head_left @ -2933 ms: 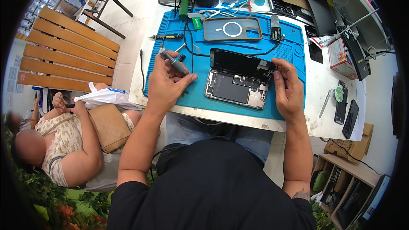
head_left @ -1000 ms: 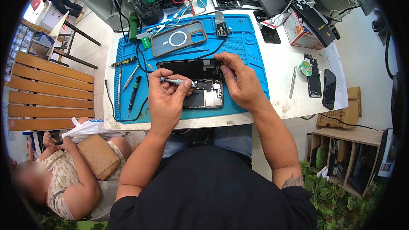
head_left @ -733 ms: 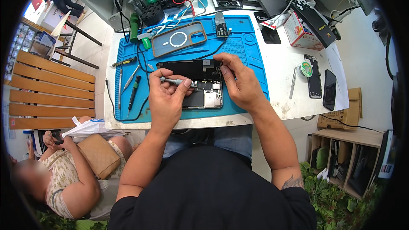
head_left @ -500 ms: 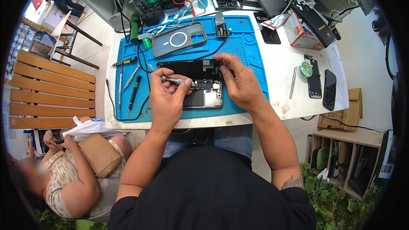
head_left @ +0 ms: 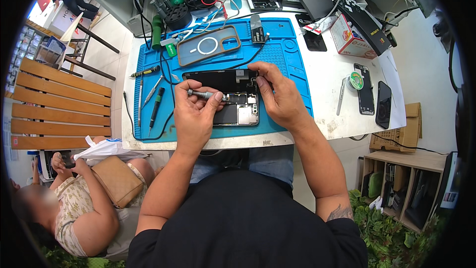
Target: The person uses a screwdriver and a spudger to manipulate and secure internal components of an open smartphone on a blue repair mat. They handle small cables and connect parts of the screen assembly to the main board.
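Tools (head_left: pixel 156 111) lie on the mat (head_left: pixel 297 77) left of the opened phone (head_left: pixel 247 115). The left hand (head_left: pixel 195 114), partly hiding it, pinches a grey screwdriver (head_left: pixel 201 94); the right hand (head_left: pixel 278 92) seemingly pinches the raised screen (head_left: pixel 223 78).

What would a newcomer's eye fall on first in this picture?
Probably the opened phone near the front of the bright blue mat, its raised screen held at the right by the right grip. Next, the grey screwdriver in the left grip, pointing at the phone's inside. Behind them, a brown-rimmed case lies on the mat.
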The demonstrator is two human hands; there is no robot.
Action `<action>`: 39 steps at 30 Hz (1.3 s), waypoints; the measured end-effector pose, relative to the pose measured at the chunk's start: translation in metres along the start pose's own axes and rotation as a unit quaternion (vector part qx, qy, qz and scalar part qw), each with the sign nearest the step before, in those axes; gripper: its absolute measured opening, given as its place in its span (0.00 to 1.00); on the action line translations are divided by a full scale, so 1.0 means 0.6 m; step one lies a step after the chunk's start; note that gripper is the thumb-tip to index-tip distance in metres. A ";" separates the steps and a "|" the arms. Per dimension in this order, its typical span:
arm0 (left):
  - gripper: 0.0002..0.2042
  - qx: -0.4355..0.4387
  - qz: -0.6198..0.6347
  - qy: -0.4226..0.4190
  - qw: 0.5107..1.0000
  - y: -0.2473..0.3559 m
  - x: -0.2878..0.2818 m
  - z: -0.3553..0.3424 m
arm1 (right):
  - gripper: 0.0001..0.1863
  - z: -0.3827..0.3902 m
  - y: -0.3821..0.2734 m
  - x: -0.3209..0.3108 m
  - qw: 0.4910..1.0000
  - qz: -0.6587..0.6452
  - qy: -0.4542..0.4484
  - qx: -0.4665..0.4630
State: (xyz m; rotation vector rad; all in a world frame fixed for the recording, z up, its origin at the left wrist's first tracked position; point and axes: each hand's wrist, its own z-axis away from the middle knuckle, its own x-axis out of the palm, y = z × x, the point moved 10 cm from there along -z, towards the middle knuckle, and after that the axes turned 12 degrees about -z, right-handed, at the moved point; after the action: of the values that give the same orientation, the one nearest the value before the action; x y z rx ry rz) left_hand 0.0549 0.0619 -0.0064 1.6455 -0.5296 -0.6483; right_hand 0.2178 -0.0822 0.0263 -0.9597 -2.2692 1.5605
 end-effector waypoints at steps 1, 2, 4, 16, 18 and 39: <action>0.21 0.000 -0.002 -0.001 1.000 0.001 0.000 0.000 | 0.17 0.000 -0.001 0.000 1.000 0.002 0.000 0.000; 0.21 -0.001 -0.004 -0.002 1.000 0.001 0.000 0.000 | 0.17 -0.001 -0.001 0.000 1.000 0.001 0.001 0.000; 0.22 0.001 -0.007 -0.002 1.000 0.002 0.000 0.000 | 0.17 0.000 -0.001 0.000 1.000 -0.001 0.002 0.002; 0.21 0.099 -0.119 0.007 0.988 0.035 0.009 0.014 | 0.17 0.000 0.001 0.000 1.000 -0.005 0.003 0.000; 0.21 0.132 -0.174 0.003 0.976 0.049 0.014 0.017 | 0.17 0.000 0.003 -0.001 1.000 -0.004 0.003 -0.003; 0.34 0.320 -0.352 -0.149 0.867 0.140 0.065 -0.014 | 0.17 -0.001 -0.005 -0.001 1.000 0.010 -0.001 -0.008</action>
State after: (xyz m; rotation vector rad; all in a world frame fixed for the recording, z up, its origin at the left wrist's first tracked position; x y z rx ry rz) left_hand 0.0906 0.0281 0.0725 2.4183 -0.3640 -1.3908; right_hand 0.2173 -0.0826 0.0295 -0.9879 -2.2835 1.5551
